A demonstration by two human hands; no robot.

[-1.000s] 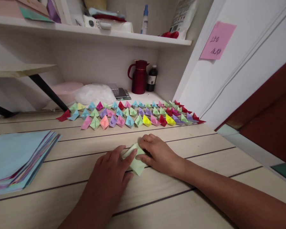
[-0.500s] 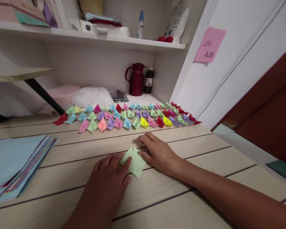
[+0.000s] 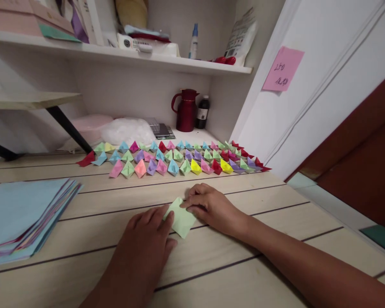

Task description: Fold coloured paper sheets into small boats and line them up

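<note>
A small light-green sheet of origami paper [image 3: 182, 222], folded to a diamond, lies on the wooden table between my hands. My left hand [image 3: 149, 233] holds its left corner, one finger resting on top and the thumb below at the table. At the upper right edge, my right hand [image 3: 208, 204] has its thumb and forefinger pinched together on the paper. The other fingers of that hand are curled. Beyond my hands stand rows of folded paper boats [image 3: 173, 167] in many colours.
At the left lies a stack of coloured paper [image 3: 28, 205]. Behind the boats are a red thermos jug [image 3: 186, 111], a dark bottle [image 3: 202, 112] and a white plastic bag [image 3: 126, 131]. A shelf [image 3: 167, 62] runs above; a pink note [image 3: 282, 69] sticks to the right wall.
My right hand's thumb and forefinger have closed together at the paper's upper right edge. My left hand has stayed almost in place. The view has tilted slightly up and to the left.
</note>
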